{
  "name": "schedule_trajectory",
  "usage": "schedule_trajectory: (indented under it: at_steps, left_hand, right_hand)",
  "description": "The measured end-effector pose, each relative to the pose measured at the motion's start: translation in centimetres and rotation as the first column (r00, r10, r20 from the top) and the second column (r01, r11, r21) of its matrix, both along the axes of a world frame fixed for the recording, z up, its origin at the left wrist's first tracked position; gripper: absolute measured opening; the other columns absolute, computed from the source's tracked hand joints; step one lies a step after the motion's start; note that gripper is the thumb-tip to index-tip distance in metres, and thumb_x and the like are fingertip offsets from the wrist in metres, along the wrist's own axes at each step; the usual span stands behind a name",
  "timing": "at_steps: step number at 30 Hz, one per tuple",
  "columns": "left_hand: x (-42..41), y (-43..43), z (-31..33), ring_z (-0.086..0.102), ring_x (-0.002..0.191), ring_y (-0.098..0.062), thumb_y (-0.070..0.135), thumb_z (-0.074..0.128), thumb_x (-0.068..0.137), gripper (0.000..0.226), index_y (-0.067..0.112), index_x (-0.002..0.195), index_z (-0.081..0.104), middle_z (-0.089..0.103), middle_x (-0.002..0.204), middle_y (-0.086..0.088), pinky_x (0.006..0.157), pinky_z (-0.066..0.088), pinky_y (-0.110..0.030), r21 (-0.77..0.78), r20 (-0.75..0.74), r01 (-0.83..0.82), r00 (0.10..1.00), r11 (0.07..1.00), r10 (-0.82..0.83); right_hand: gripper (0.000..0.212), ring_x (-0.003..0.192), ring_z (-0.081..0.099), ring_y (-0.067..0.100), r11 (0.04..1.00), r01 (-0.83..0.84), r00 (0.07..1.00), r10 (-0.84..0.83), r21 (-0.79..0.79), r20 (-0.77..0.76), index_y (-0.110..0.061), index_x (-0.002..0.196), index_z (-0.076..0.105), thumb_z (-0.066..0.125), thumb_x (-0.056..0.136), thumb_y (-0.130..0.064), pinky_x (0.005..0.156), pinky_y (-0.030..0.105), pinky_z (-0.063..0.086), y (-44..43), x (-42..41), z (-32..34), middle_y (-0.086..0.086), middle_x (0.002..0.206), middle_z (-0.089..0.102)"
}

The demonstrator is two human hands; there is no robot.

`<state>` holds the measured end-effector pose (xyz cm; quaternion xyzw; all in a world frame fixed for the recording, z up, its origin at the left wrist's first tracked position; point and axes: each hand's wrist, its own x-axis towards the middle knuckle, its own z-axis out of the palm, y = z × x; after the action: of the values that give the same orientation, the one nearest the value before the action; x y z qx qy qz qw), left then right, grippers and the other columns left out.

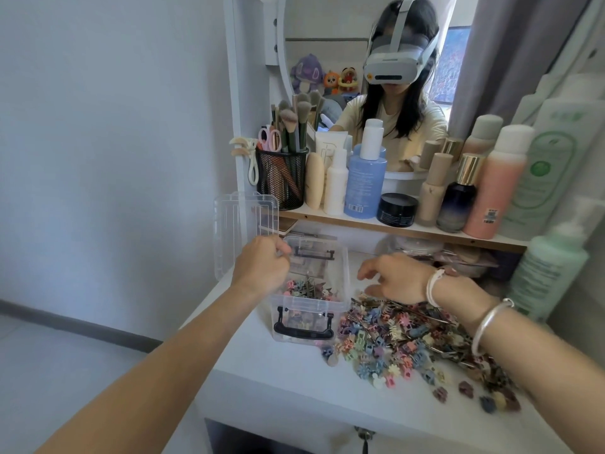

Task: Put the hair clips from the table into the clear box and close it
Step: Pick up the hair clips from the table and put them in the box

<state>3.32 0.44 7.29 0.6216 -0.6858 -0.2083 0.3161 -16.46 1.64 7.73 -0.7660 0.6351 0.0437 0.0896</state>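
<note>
A clear box (342,280) with black latches stands open on the white table (294,381); several small pastel hair clips lie on its bottom. Its clear lid (242,224) stands upright behind and left of it. My left hand (262,265) hovers over the box's left rim with the fingers curled; whether it holds a clip is hidden. A big pile of pastel and metal hair clips (402,339) lies to the right of the box. My right hand (396,276) hangs over the pile's far edge, fingers spread and pointing down, with nothing seen in it.
A wooden shelf (360,224) just behind the box carries bottles, a dark jar (397,208) and a black mesh cup of brushes (283,178). Tall green bottles (550,267) stand at the right. Above is a mirror. The table's left edge drops off beside the box.
</note>
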Motion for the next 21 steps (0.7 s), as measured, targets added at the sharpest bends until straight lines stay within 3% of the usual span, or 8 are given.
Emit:
schedule_trajectory:
  at_steps: [3,5,10,17,21]
  left_hand:
    - [1.0,0.3,0.2,0.05,0.121,-0.025,0.002,0.046,0.09,0.027,0.008,0.11,0.063,0.057,0.13,-0.008,0.101,0.037,-0.031,-0.005,0.007,-0.034,0.999,0.999,0.034]
    - [1.5,0.4,0.3,0.05,0.121,-0.025,0.002,0.046,0.09,0.027,0.008,0.111,0.062,0.057,0.13,-0.007,0.1,0.037,-0.031,0.004,0.005,-0.047,0.999,0.999,0.047]
    - [1.9,0.6,0.4,0.049,0.122,-0.024,0.004,0.046,0.091,0.027,0.008,0.112,0.062,0.055,0.131,-0.007,0.101,0.036,-0.031,0.007,0.011,-0.04,0.999,0.999,0.04]
    - [1.6,0.7,0.2,0.048,0.125,-0.024,0.005,0.045,0.092,0.027,0.008,0.114,0.061,0.054,0.134,-0.008,0.102,0.036,-0.03,0.008,0.008,-0.016,1.0,1.0,0.016]
    - [1.5,0.8,0.2,0.048,0.124,-0.024,0.004,0.045,0.091,0.028,0.009,0.114,0.061,0.054,0.134,-0.007,0.102,0.036,-0.03,0.008,0.01,-0.017,1.0,1.0,0.017]
  right_hand:
    - [0.053,0.118,0.051,0.022,0.982,0.009,0.995,-0.027,0.187,0.094,-0.024,0.137,0.036,0.056,0.088,-0.032,0.096,0.025,0.037,-0.5,0.2,-1.3,0.004,0.139,0.046]
    - [0.052,0.116,0.053,0.022,0.976,0.001,0.993,-0.027,0.22,0.115,-0.025,0.135,0.039,0.058,0.087,-0.029,0.097,0.026,0.038,-0.9,0.5,-1.8,0.005,0.136,0.049]
    - [0.037,0.104,0.057,0.023,0.994,-0.038,0.996,0.029,0.105,0.087,-0.018,0.119,0.057,0.063,0.083,-0.018,0.083,0.021,0.04,-1.5,1.4,-2.4,0.009,0.122,0.06]
    - [0.034,0.089,0.048,0.018,0.996,-0.011,0.992,-0.001,0.089,0.127,-0.011,0.111,0.057,0.064,0.078,-0.008,0.075,0.021,0.037,-1.7,1.3,-2.6,0.012,0.115,0.06]
    - [0.023,0.089,0.049,0.019,0.998,-0.019,0.992,0.012,0.052,0.126,-0.018,0.093,0.053,0.064,0.076,-0.006,0.077,0.027,0.042,-1.8,1.2,-3.1,0.009,0.104,0.059]
